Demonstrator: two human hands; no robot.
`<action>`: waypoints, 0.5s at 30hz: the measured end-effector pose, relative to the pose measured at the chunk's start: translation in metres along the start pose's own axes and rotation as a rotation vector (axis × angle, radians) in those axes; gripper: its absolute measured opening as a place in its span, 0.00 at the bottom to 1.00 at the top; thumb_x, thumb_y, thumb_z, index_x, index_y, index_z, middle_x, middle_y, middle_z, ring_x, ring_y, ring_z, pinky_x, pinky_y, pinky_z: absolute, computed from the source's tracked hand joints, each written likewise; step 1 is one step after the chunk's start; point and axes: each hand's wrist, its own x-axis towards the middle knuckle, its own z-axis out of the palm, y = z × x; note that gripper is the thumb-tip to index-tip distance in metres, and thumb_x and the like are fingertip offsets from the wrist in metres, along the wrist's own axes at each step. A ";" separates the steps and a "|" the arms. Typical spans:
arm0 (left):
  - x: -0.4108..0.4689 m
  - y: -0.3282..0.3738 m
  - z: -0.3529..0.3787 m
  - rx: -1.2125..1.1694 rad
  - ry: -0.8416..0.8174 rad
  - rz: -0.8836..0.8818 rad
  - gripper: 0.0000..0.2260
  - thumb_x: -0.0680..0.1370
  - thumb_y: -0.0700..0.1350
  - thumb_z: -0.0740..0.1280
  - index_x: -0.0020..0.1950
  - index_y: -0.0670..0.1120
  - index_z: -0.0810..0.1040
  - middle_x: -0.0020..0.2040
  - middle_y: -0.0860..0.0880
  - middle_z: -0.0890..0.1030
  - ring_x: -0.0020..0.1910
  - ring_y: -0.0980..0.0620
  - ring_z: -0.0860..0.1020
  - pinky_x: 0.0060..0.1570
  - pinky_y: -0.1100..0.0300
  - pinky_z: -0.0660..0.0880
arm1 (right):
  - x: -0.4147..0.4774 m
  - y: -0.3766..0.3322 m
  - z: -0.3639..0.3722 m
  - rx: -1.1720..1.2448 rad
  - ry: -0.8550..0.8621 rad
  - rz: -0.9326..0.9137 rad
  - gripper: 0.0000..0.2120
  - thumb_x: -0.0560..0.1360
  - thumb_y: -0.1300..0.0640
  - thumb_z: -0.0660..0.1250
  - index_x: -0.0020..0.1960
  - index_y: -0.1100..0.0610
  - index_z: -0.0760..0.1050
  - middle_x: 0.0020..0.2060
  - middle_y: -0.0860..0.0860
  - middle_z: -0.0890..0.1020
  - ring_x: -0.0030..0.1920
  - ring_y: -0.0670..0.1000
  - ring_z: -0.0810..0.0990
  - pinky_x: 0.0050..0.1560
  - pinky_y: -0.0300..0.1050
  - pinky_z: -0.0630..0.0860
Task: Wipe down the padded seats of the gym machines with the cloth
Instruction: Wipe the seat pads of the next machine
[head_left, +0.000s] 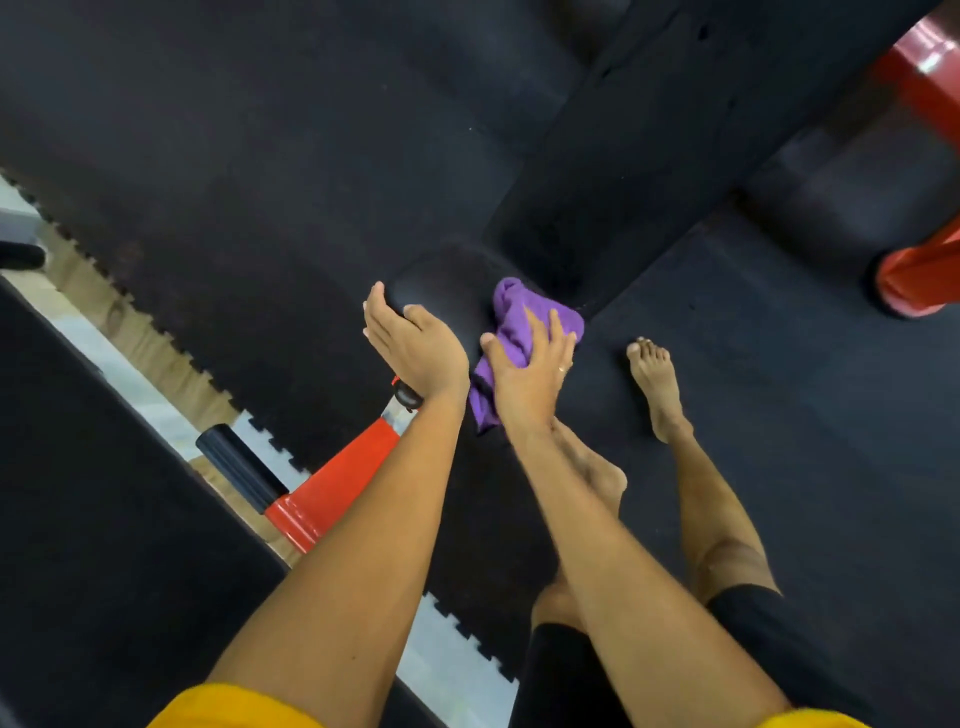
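Observation:
A black padded seat (447, 291) sits at the near end of a long black bench pad (623, 156) that runs up and to the right. My left hand (413, 345) grips the seat's left edge, thumb on top and fingers down the side. My right hand (530, 364) presses a bunched purple cloth (514, 312) against the seat's right side, fingers spread over it. Part of the cloth hangs down below my right wrist.
Red frame parts of the machine show at lower left (337, 483) and at the right edge (919, 280). A black roller handle (239, 467) lies by the red bar. Black interlocking floor mats (260, 156) cover the ground; my bare feet (657, 389) stand right of the seat.

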 end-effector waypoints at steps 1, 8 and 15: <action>-0.002 0.005 0.002 0.009 0.002 -0.024 0.21 0.81 0.35 0.56 0.74 0.39 0.69 0.75 0.41 0.71 0.77 0.42 0.64 0.78 0.56 0.50 | 0.012 0.010 -0.019 0.012 -0.036 -0.016 0.30 0.78 0.41 0.67 0.77 0.46 0.66 0.80 0.41 0.56 0.80 0.46 0.46 0.78 0.44 0.48; -0.003 0.000 0.006 0.140 0.038 0.060 0.20 0.82 0.41 0.57 0.74 0.39 0.70 0.73 0.41 0.73 0.75 0.41 0.67 0.77 0.51 0.55 | 0.101 -0.026 -0.031 -0.294 -0.174 0.038 0.17 0.76 0.44 0.60 0.60 0.48 0.78 0.60 0.51 0.82 0.61 0.59 0.78 0.62 0.57 0.75; -0.003 0.001 0.008 0.175 0.069 0.092 0.20 0.82 0.41 0.57 0.73 0.38 0.71 0.71 0.40 0.74 0.74 0.40 0.69 0.77 0.49 0.57 | 0.054 -0.025 -0.029 -0.312 -0.394 -0.335 0.24 0.85 0.42 0.57 0.79 0.45 0.64 0.80 0.46 0.62 0.80 0.49 0.56 0.80 0.53 0.52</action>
